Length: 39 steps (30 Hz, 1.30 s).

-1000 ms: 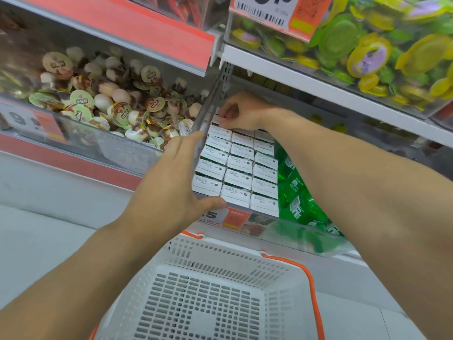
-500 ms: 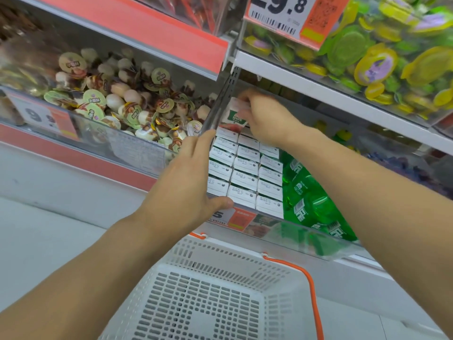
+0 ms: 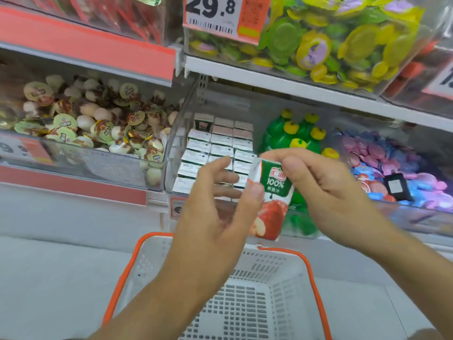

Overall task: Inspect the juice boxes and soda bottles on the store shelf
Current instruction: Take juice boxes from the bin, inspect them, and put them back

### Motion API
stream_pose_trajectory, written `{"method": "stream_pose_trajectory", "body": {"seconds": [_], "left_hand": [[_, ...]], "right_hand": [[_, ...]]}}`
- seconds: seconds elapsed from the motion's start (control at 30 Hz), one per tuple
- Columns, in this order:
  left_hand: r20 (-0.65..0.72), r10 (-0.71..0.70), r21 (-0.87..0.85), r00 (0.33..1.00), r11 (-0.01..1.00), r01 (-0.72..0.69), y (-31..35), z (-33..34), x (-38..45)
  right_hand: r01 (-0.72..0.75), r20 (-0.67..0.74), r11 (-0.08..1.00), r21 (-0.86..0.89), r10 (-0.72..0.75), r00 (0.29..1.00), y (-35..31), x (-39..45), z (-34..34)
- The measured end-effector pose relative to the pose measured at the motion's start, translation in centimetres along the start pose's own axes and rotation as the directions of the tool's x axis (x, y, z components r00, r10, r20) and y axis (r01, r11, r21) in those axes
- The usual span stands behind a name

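Observation:
My right hand (image 3: 326, 192) pinches the top of a small apple juice box (image 3: 274, 200), green above with a red apple below, held in front of the shelf. My left hand (image 3: 215, 207) is beside it with fingers spread, its thumb touching the box's left edge. Behind the hands, rows of juice boxes (image 3: 215, 146) fill a clear shelf bin, white tops up. Green soda bottles (image 3: 294, 136) with yellow caps stand just right of them.
A white shopping basket (image 3: 257, 295) with orange handles sits below my hands. Jelly cups (image 3: 98, 126) fill the left bin, green and yellow jellies (image 3: 331, 45) the upper shelf, pink and blue ones (image 3: 397, 175) the right bin. A price tag (image 3: 210, 13) hangs above.
My right hand drew a juice box out of the back of the bin and brought it down towards me. My left hand left the bin's front edge and rose to meet the box.

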State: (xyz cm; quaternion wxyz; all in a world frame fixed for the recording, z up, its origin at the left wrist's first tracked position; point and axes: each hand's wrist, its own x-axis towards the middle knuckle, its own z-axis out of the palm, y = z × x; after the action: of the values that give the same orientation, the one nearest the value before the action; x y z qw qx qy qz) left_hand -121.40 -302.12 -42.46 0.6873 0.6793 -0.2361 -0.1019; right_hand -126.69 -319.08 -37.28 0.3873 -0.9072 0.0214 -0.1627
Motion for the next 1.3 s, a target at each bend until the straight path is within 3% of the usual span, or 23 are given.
{"method": "stream_pose_trajectory", "body": {"seconds": [0.1, 0.2, 0.47, 0.7, 0.77, 0.87, 1.07, 1.3], "left_hand": [[0.17, -0.053, 0.057, 0.984, 0.997, 0.044, -0.8, 1.7, -1.8], [0.221, -0.125, 0.063, 0.967, 0.991, 0.114, -1.6, 2.4, -2.2], [0.273, -0.043, 0.267, 0.961, 0.963, -0.032, -2.7, 2.7, -2.0], [0.318, 0.076, 0.374, 0.945, 0.906, -0.198, -4.1, 3.0, -2.2], [0.305, 0.083, 0.371, 0.949, 0.907, -0.198, -4.1, 3.2, -2.3], [0.306, 0.073, 0.384, 0.949, 0.903, -0.193, -4.2, 3.2, -2.4], [0.268, 0.004, 0.32, 0.963, 0.943, -0.093, -4.3, 3.0, -2.7], [0.22, -0.1, 0.228, 0.97, 0.972, 0.048, -4.2, 3.0, -2.9]], "right_hand": [[-0.134, 0.199, 0.983, 0.128, 0.107, 0.974, 1.2, -2.5, -0.8], [-0.243, 0.301, 0.943, 0.227, 0.169, 0.938, 2.7, -4.4, -1.3], [-0.335, 0.24, 0.884, 0.327, 0.265, 0.934, 5.0, -7.2, -1.0], [-0.422, 0.151, 0.886, 0.193, 0.398, 0.905, 5.3, -7.4, 0.0], [-0.489, 0.211, 0.86, 0.146, 0.456, 0.865, 5.2, -7.2, 0.2], [-0.567, 0.315, 0.778, 0.269, 0.485, 0.816, 5.2, -6.8, 0.0], [-0.613, 0.372, 0.605, 0.508, 0.488, 0.79, 5.8, -6.5, -0.9], [-0.621, 0.383, 0.581, 0.526, 0.49, 0.783, 6.1, -6.7, -0.6]]}}
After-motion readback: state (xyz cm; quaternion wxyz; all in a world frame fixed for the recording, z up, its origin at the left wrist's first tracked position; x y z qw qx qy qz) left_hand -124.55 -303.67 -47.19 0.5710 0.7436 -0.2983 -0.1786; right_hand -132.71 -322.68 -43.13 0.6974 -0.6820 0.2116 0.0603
